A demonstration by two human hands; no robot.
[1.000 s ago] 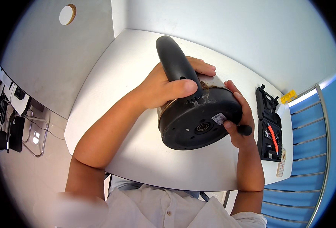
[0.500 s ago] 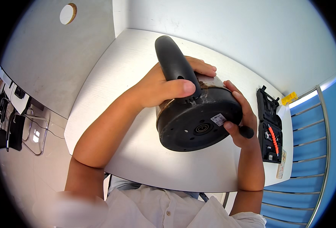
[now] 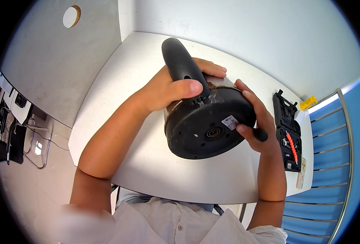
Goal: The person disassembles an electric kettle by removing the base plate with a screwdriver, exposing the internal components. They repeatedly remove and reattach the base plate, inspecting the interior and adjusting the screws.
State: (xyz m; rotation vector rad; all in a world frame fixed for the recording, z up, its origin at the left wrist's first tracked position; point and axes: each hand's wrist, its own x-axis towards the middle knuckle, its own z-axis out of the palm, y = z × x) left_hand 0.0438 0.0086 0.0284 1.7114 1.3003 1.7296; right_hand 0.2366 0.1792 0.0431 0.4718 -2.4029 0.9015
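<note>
Kettle [image 3: 213, 98] has shifted slightly left, held over the middle of the table [image 3: 143, 162], base [image 3: 192, 128] tipped into view; left hand [image 3: 163, 92] grips the handle [image 3: 182, 62], right hand [image 3: 265, 122] cups the base's edge, a black knob [image 3: 261, 135] beside it; firm grips from both sides should keep it steady

White label [image 3: 229, 122] on kettle base [image 3: 188, 142], print unreadable
</note>
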